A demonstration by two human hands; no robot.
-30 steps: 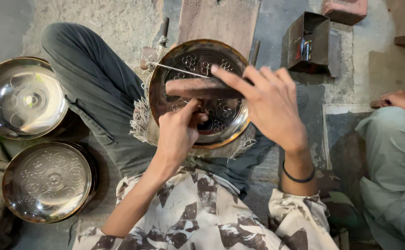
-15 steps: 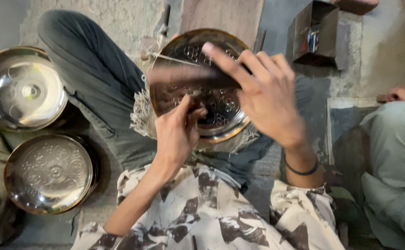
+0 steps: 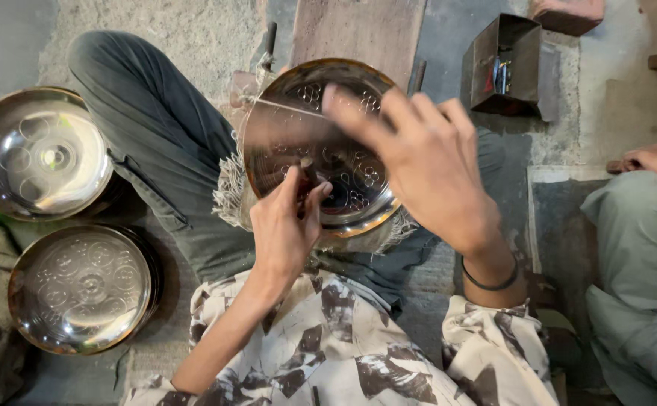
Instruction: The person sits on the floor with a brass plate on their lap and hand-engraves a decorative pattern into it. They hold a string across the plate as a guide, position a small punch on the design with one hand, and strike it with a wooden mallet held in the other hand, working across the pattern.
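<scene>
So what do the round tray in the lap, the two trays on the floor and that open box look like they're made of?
Lap tray: metal, probably brass or steel, with a golden rim glint and stamped circle patterns. Upper floor tray: polished silvery metal with mirror-like reflections. Lower floor tray: similar metal, duller, with embossed rings. Box: dark, matte sheet metal, possibly rusted.

The right hand [image 3: 426, 169] has swung down over the plate [image 3: 321, 150].

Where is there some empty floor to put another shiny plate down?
Bare concrete floor lies above the bent knee, right of the upper plate stack. The lap is crowded: the left hand and right hand cover the engraved plate.
</scene>
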